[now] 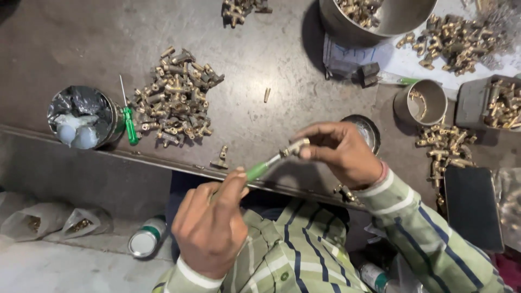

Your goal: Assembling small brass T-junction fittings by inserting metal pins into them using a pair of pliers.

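Note:
My left hand [213, 222] grips a green-handled screwdriver [259, 170], its shaft pointing up and right. The tip goes into a small brass fitting [293, 147] that my right hand [341, 152] pinches between thumb and fingers. Both hands hover over the near edge of the dark metal worktable [282, 65]. A heap of similar brass fittings [175, 100] lies on the table to the left, with a second green screwdriver [129, 120] beside it.
A tin [82, 116] with plastic and white stuff stands at left. A steel bowl [380, 19], a small steel cup [422, 102], a grey tray [491, 103] and more fitting piles [446, 147] lie to the right. A black case [473, 206] sits near right.

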